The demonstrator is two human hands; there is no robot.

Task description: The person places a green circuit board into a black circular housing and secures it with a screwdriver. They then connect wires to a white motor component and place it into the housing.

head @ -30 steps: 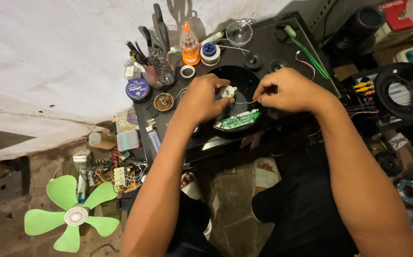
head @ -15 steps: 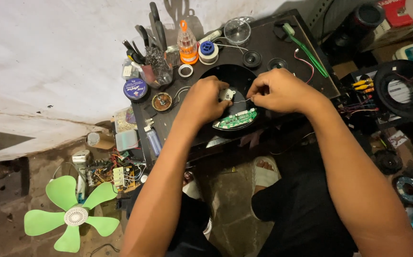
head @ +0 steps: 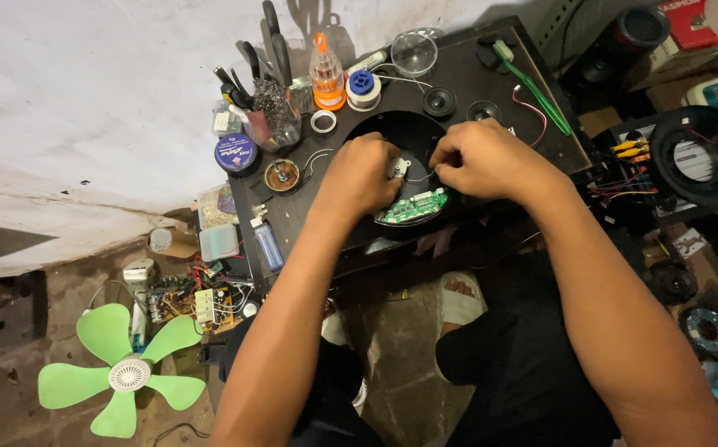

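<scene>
Left hand: lying in the middle of the frame on the round black housing; grip curled in and pinching a small pale part at the fingertips
Right hand: sitting just right of the left hand, knuckles facing it; fingers pressed together around a thin wire, though what exactly is being pinched is too small to tell
Pale part: sitting between the two hands, over the lower half of the housing, just above the circuit board
Circuit board: green, lying tilted at the lower edge of the housing, just below both hands
Bench: dark, filling the upper middle of the frame; carrying the housing and the hands
Upper bench: an orange-capped bottle standing upright; a blue spool just beside it to the right; a clear round lid further right; a roll of tape below the bottle
Left of bench: a cup of tools with dark handles sticking up; a blue tin just below it
Right of bench: a green toothbrush lying slantwise; two small speakers near it
Lower left of frame: a green fan blade lying on the floor, a tangle of boards and wires just above it
</scene>
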